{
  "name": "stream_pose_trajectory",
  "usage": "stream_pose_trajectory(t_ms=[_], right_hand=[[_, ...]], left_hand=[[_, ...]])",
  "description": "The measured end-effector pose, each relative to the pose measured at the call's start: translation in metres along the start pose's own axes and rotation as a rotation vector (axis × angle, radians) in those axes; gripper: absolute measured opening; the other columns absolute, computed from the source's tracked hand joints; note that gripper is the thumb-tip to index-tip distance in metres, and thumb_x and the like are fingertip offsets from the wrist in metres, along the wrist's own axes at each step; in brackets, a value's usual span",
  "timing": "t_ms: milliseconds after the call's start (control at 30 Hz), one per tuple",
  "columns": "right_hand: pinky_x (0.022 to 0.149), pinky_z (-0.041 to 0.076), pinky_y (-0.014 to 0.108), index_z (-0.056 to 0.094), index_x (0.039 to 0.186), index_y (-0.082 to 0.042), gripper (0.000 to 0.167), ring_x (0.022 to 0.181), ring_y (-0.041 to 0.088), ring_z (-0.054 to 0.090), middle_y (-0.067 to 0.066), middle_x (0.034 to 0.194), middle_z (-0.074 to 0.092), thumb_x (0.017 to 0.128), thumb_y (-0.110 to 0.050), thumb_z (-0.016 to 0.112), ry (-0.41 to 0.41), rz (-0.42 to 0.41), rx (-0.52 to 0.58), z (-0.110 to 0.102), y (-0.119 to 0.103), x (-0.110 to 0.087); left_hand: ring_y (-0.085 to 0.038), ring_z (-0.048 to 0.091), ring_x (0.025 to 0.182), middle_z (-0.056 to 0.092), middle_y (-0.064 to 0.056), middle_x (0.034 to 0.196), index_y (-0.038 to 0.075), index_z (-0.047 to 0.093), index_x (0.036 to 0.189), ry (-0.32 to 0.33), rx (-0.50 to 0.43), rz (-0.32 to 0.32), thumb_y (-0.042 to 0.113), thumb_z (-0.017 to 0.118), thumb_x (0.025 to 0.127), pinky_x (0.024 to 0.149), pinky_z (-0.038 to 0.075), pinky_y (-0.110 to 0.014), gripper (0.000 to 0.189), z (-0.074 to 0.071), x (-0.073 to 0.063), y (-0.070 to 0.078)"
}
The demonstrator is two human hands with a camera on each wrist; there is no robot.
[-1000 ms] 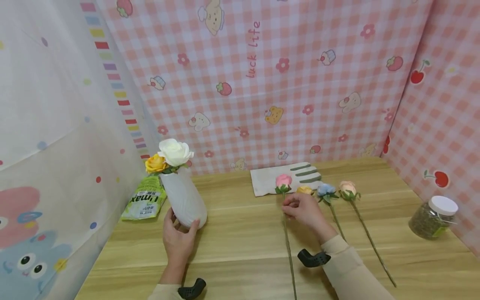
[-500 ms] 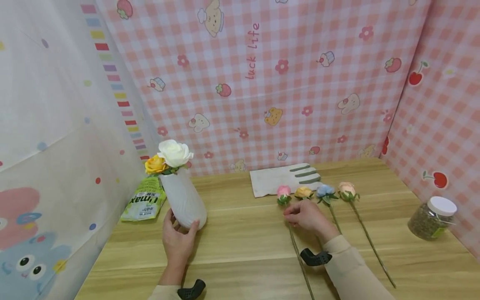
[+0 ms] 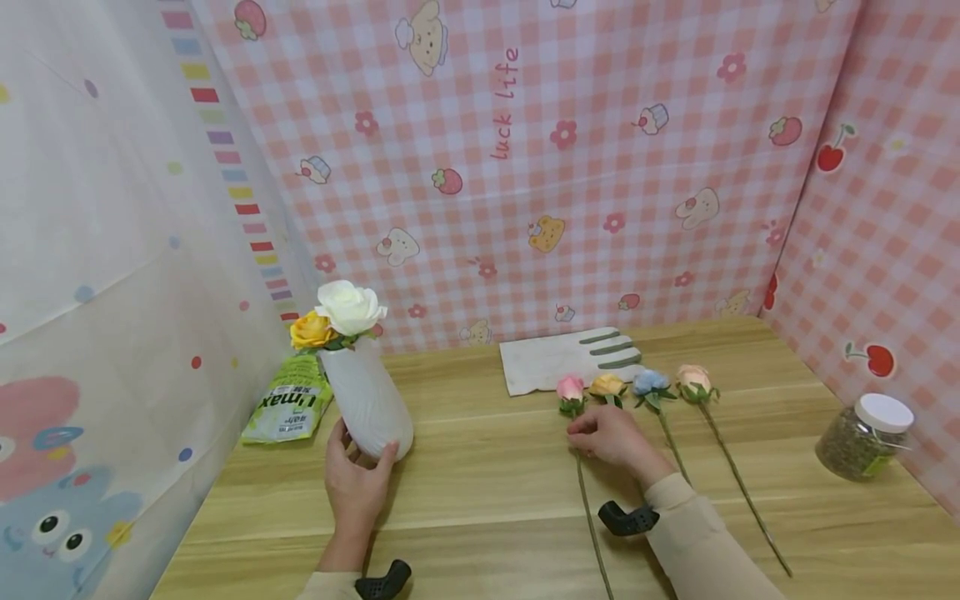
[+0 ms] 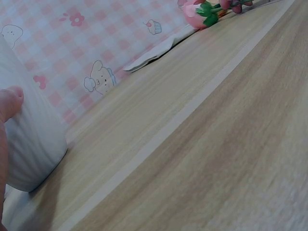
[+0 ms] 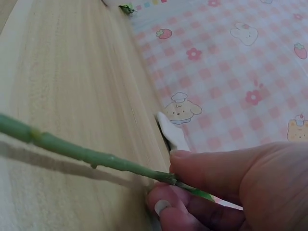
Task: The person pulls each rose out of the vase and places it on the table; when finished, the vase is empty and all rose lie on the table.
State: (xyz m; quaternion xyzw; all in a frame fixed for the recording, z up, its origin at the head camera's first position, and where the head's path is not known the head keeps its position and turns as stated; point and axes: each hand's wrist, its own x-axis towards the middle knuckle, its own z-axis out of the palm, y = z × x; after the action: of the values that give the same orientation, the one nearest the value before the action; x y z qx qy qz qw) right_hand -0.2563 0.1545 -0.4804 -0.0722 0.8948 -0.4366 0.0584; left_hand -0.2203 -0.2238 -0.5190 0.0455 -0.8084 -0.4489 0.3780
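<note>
The left hand (image 3: 358,483) gripped the white vase (image 3: 370,400) low on its body, thumb and fingers curled round it. A white rose (image 3: 351,307) and a yellow rose (image 3: 311,330) occupied its mouth. Well right of the vase, the right hand (image 3: 615,437) pinched the stem of the pink rose (image 3: 570,387), thumb and fingers clamped just below the bloom. Farther right of the vase were 3 more flowers: orange-yellow (image 3: 607,385), blue (image 3: 651,382) and peach (image 3: 693,377). A white glove (image 3: 540,362) lay right of the vase and farther back; a green packet (image 3: 285,404) sat left of it.
</note>
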Motion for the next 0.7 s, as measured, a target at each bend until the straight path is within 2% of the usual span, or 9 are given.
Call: stream_pose_trajectory(t_ms=[200, 467, 700], right_hand=[[0.059, 0.049, 0.028, 0.075, 0.094, -0.007, 0.011, 0.067, 0.011, 0.058, -0.001, 0.082, 0.066, 0.085, -0.013, 0.073, -0.010, -0.021, -0.002, -0.0001, 0.0009, 0.0004], [0.057, 0.048, 0.028, 0.074, 0.092, -0.007, 0.009, 0.066, 0.012, 0.058, -0.001, 0.077, 0.065, 0.087, -0.013, 0.071, 0.002, -0.007, 0.052, 0.0009, 0.0018, 0.0004], [0.060, 0.051, 0.027, 0.075, 0.092, -0.005, 0.008, 0.068, 0.012, 0.060, 0.001, 0.082, 0.067, 0.086, -0.009, 0.072, 0.019, 0.018, 0.100, 0.0028, 0.0050, 0.0017]], left_hand=[[-0.032, 0.053, 0.113, 0.053, -0.020, 0.125, -0.001, 0.041, 0.139, -0.001, 0.001, 0.000, 0.020, 0.087, 0.070, 0.084, 0.051, -0.048, 0.085, 0.0001, 0.0000, -0.0003], [-0.030, 0.054, 0.112, 0.054, -0.020, 0.125, -0.001, 0.041, 0.139, 0.003, -0.005, 0.015, 0.020, 0.087, 0.070, 0.083, 0.051, -0.048, 0.085, 0.0002, 0.0001, -0.0014], [-0.030, 0.054, 0.112, 0.054, -0.019, 0.125, 0.000, 0.042, 0.139, -0.004, -0.015, 0.015, 0.020, 0.087, 0.070, 0.083, 0.051, -0.048, 0.085, 0.0000, 0.0003, -0.0014]])
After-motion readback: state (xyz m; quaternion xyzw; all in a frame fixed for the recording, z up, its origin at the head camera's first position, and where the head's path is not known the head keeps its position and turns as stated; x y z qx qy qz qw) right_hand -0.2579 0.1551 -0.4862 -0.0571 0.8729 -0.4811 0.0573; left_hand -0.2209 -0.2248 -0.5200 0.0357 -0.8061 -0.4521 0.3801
